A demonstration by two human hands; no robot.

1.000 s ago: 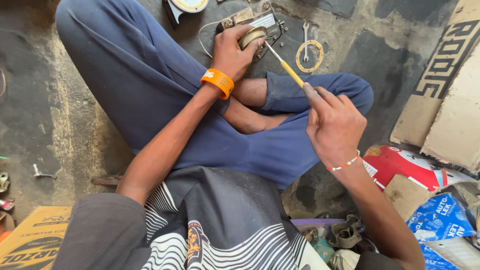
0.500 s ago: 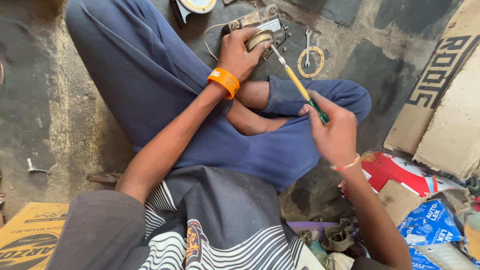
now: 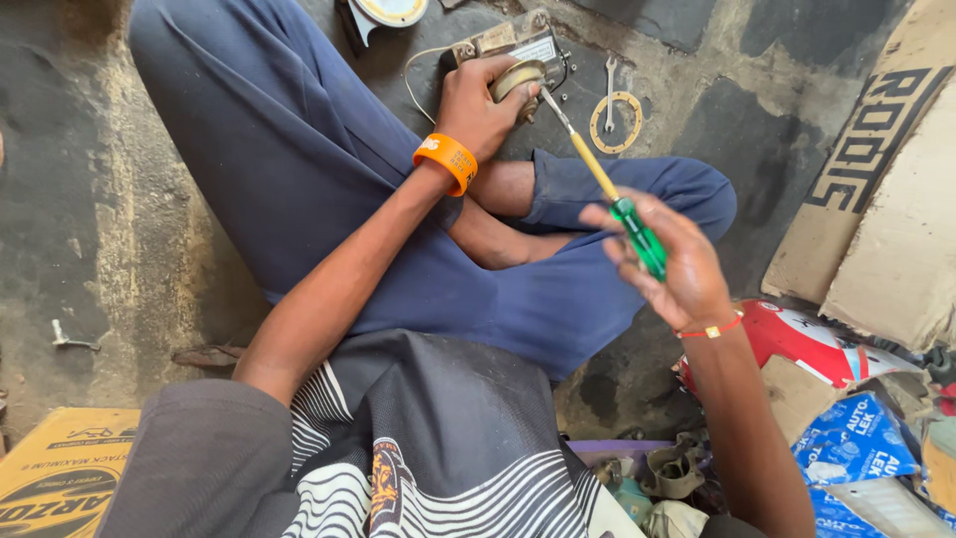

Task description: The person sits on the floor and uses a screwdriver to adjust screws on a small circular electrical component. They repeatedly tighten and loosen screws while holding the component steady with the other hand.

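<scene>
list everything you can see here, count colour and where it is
screwdriver: 1, green and yellow handle, tip at the round part
round metal part: 1, tan-grey, on the floor at top centre
flat ring gasket: 1, tan, floor right of the part
small wrench: 1, silver, lying across the ring
round dial-like piece: 1, cream, top edge
cardboard boxes: 2, brown, right side
red and white panel: 1, lower right
blue packet: 1, lower right
yellow box: 1, bottom left
orange wristband: 1, left wrist
left hand: gripping the round part
right hand: holding the screwdriver handle
</scene>
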